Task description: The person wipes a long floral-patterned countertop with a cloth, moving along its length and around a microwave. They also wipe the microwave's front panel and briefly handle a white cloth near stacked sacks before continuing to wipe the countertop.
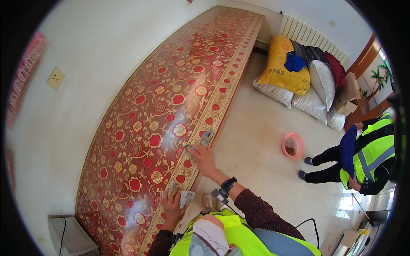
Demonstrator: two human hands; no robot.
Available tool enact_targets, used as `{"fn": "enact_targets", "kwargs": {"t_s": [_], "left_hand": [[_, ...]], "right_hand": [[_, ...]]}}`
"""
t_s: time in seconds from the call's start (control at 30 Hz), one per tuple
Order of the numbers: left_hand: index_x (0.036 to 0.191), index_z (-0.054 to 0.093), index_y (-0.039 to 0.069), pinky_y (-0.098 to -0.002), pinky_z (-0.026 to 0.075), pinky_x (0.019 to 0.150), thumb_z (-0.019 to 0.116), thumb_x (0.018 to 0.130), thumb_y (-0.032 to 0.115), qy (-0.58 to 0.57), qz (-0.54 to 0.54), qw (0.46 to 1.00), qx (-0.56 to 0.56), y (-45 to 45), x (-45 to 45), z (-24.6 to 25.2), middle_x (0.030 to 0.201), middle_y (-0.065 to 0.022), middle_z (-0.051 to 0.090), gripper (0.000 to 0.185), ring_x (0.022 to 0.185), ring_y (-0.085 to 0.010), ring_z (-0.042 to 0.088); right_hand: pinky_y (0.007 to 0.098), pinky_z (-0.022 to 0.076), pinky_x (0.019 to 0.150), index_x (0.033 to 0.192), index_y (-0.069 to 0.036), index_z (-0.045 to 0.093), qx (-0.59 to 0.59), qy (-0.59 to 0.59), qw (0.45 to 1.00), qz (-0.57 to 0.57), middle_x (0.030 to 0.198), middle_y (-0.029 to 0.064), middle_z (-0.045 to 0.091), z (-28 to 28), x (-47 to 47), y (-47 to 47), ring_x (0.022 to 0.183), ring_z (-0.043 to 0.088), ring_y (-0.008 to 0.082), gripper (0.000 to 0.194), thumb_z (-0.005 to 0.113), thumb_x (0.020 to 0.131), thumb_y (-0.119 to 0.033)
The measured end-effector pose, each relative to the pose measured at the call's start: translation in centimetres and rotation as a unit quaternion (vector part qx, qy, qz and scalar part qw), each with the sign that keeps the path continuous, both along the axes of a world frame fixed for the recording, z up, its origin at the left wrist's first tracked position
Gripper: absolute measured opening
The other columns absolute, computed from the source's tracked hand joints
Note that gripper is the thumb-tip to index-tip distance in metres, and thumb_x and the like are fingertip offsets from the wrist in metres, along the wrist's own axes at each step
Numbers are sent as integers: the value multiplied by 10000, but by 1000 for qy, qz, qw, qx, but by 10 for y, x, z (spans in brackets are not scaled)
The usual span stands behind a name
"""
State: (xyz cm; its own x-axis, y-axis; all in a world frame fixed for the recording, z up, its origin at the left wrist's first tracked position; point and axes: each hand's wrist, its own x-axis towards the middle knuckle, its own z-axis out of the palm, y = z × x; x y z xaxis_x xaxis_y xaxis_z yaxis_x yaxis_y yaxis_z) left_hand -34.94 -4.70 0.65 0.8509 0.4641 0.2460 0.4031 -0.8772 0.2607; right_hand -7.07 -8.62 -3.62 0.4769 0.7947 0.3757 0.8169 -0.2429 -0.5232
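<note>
A raised platform, covered with a glossy red-and-gold floral sheet (141,140), runs along the wall in front of me. My right hand (202,158) is laid over a multicoloured patterned cloth (207,137), pressing it on the cream border near the platform's edge. Nearer to me, my left hand (171,203) grips a pale grey cloth (186,199) on the same border. Something small and brownish shows by the left fingers; I cannot tell what it is. The palms and the undersides of both cloths are hidden.
A pink plastic basin (292,145) with brown matter inside stands on the floor. A person in a hi-vis vest (373,156) stands beyond it, holding blue fabric. Stuffed sacks (283,67) lie by the radiator (315,36). A grey box-shaped appliance (73,236) sits at lower left.
</note>
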Motion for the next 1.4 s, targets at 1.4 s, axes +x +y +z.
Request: {"fn": "enact_targets", "kwargs": {"t_s": [1.4], "left_hand": [[1302,602,122,-690,239,1074,767,670,268,-28,44,999,12,28,43,-20,1244,-109,553,669,1350,-407,386]], "right_hand": [[461,395,1063,1372,-108,537,-66,65,992,90,1426,141,507,71,-17,12,1276,501,331,495,640,890,-151]]}}
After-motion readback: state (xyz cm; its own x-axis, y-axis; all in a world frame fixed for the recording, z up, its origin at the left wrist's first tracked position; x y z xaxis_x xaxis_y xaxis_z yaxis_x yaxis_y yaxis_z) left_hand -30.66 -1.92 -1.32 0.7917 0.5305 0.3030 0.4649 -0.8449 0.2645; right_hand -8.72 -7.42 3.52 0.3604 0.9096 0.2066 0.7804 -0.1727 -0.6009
